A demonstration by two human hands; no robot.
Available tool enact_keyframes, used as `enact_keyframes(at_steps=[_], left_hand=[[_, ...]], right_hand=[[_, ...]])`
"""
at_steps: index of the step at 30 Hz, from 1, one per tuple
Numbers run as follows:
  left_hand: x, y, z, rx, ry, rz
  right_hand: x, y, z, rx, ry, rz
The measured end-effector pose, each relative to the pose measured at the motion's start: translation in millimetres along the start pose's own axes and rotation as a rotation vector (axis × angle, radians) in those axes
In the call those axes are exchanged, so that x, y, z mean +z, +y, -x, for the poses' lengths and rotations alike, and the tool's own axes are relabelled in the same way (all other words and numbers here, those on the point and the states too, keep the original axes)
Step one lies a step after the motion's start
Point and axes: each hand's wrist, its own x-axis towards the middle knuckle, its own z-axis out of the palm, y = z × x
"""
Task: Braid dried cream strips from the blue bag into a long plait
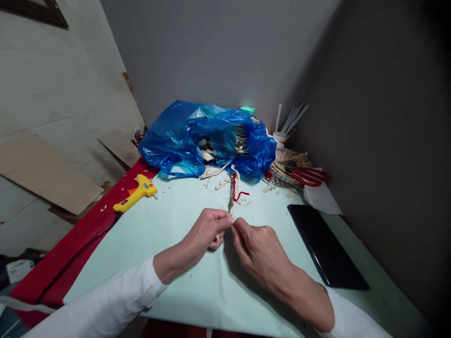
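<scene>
In the middle of the table, my left hand (207,229) is closed in a pinch on a pale, twisted strip (237,178) that looks like dried husk or fibre. The strip rises from my fingertips toward the blue bag. My right hand (262,246) pinches at the same spot, its fingertips against those of the left. Alongside the strip's upper part stands a red fuzzy wire (235,188), bent with a short end to the right. Just what lies between the fingertips is hidden.
A blue plastic bag (169,136) holding pale scraps lies at the back. At left rests a yellow glue gun (132,195) with a black cord. To the right are a black tablet-like slab (327,246), red-handled scissors (310,176), a woven basket (291,157) and a cup (281,137) of white sticks.
</scene>
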Motion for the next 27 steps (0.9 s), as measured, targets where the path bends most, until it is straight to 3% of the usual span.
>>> enact_keyframes(at_steps=[3, 8, 12, 16, 22, 27], left_hand=[[-0.3, 0.3, 0.9, 0.005, -0.080, 0.119], [0.8, 9.5, 2.9, -0.013, -0.094, 0.033], [-1.8, 19.2, 2.7, -0.037, -0.074, -0.002], [-3.3, 22.5, 2.7, -0.021, -0.092, -0.009], [0.1, 24.8, 7.1, 0.056, -0.105, -0.217], [-2.4, 19.4, 3.5, 0.246, -0.022, -0.571]], right_hand=[[2.1, -0.3, 1.4, -0.013, 0.018, 0.028], [0.6, 0.3, 4.5, -0.055, 0.045, 0.020], [-16.3, 2.8, 4.2, -0.040, 0.034, -0.259], [-29.0, 9.4, -1.4, 0.136, 0.188, -0.535], [-7.2, 16.4, -11.2, 0.163, -0.107, -0.999], [0.6, 20.9, -14.8, 0.149, -0.044, -0.954]])
